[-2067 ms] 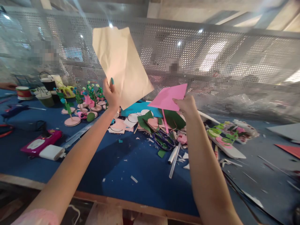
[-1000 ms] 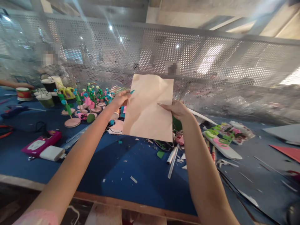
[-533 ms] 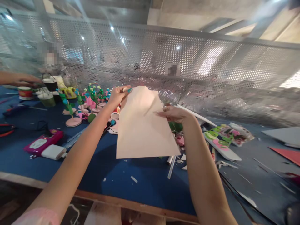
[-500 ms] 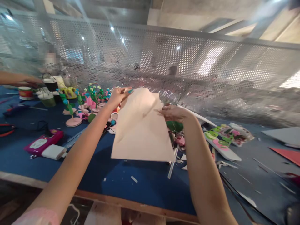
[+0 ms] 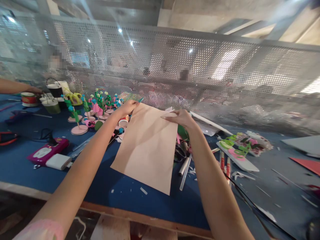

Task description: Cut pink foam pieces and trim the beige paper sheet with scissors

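A sheet of pale pink paper [image 5: 147, 150] slants above the blue table, its near edge toward me. My left hand [image 5: 128, 107] is closed on its far left corner, fingers pinched at the edge. At the far right corner my right hand [image 5: 178, 118] is closed on the sheet, thumb on the top face. A small torn-looking white scrap of paper [image 5: 170, 109] shows just beyond the right fingers. Left of the sheet stand several small flower models [image 5: 97, 106] with green stems on round pink bases. Part of a red-and-white paper cup [image 5: 123, 120] shows beside the left wrist.
A magenta case [image 5: 48, 150] with a white plug lies at left. Farther back are small buckets [image 5: 50, 104] and another person's arm [image 5: 17, 86]. Pens and a clear glue stick [image 5: 185, 173] lie right of the sheet, near a white phone-like slab [image 5: 237, 156]. A perforated metal screen [image 5: 160, 56] closes the back.
The sheet has come down and flattened, turning so its near right corner points toward me. My left hand has lowered slightly; my right hand has shifted a little left.
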Motion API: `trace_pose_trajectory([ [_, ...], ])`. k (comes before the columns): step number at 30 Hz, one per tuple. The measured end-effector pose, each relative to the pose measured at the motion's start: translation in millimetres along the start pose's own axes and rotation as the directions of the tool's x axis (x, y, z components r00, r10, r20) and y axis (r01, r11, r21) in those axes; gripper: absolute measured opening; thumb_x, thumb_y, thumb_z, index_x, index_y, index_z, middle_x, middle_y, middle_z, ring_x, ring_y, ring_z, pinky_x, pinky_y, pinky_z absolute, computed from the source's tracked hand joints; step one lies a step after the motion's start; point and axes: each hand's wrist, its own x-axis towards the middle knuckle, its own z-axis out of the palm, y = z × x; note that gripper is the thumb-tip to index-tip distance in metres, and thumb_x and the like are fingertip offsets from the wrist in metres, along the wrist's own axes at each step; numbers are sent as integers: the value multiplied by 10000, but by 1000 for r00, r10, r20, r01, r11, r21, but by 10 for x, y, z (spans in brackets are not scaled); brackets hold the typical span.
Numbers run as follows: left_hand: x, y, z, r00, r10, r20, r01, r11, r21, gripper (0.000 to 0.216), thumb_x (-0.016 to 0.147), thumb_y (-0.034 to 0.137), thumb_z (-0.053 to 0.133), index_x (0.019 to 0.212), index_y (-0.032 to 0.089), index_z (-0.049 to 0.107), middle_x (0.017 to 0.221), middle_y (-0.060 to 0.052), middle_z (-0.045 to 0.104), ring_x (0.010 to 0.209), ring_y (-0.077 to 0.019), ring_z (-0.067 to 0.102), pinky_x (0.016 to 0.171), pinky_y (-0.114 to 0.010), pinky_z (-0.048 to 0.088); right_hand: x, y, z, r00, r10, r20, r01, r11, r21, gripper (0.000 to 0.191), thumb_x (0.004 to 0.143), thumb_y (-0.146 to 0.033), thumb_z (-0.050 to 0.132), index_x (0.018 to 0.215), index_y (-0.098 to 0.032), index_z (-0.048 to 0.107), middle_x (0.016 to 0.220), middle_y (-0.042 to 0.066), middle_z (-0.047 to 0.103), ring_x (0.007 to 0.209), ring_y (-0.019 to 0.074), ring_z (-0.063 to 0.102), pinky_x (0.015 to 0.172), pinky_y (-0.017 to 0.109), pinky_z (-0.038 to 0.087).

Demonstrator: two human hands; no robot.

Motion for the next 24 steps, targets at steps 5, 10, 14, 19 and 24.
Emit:
trace_pose_trajectory([
  [5,-24,35,3,999,-36,11,37,998,-58,263,757,389,535,697,136,580,658,-34,604,573,-131,571,566,-261,453,-28,-37,-26,1000,12,12,-11,998,-64,438,474,-423,728,771,-107,666,667,51,630,600,161,569,517,270,458],
  [10,-49,47,-33,998,-2,65,2,1000,10,211,705,332,604,689,121,612,578,-10,588,524,-91,545,521,-199,452,-69,-85,-62,1000,21,23,-18,992,-128,423,475,-460,716,724,-123,656,641,44,615,588,162,560,501,266,441],
  [14,-60,49,-61,995,44,89,-55,991,120,201,677,319,625,739,130,651,633,-17,627,564,-97,570,532,-191,460,-85,-94,-80,998,48,47,-41,987,-153,381,479,-458,715,676,-139,645,614,32,605,571,155,552,485,257,424],
  [19,-51,34,-66,989,30,146,-62,973,221,228,622,295,670,792,144,676,692,-40,663,565,-112,587,516,-194,462,-90,-100,-65,995,76,58,-66,986,-156,335,481,-411,724,670,-146,646,616,37,621,588,172,566,491,266,439],
  [24,-42,1,-64,992,39,121,-68,969,238,184,600,258,686,745,144,686,688,-46,668,552,-112,591,524,-206,482,-77,-63,-74,992,73,103,-59,989,-138,314,480,-386,726,681,-156,651,640,41,635,594,179,575,499,274,452],
])
